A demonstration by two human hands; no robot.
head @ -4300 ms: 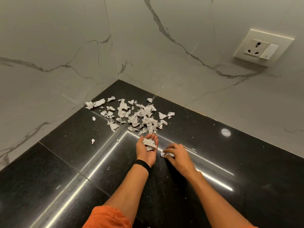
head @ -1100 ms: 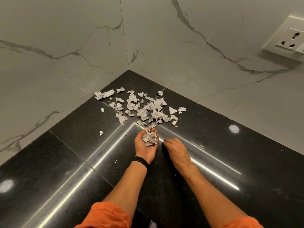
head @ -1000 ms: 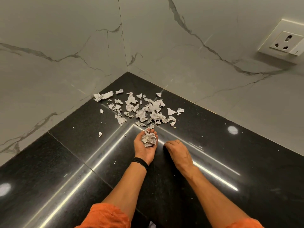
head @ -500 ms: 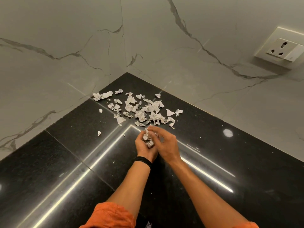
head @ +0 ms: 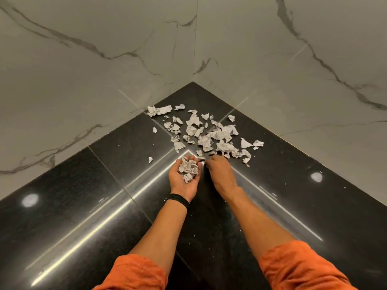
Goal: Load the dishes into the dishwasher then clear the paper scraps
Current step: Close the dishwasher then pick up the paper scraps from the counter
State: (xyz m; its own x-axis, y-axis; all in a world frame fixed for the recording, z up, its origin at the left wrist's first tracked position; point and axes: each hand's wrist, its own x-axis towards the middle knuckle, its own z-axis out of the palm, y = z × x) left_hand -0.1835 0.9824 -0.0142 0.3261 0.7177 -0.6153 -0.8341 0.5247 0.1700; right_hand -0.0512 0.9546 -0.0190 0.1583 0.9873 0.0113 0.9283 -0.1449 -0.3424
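We are partway through clearing: our left hand (head: 182, 181) lies palm up, loosely cupped, carrying a wad (head: 188, 169), while most scraps (head: 209, 136) lie on the worktop (head: 117, 201) just beyond it. Our right hand (head: 218, 173) reaches palm down for the nearest; whether it pinches one we cannot tell. We see no dishes or dishwasher.

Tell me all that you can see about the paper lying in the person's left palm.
The paper scraps are a small heap of torn, crumpled whitish pieces with faint grey print. They lie loose in the upturned, cupped left hand, over the black countertop. Nothing else touches them; the right hand is beside them.
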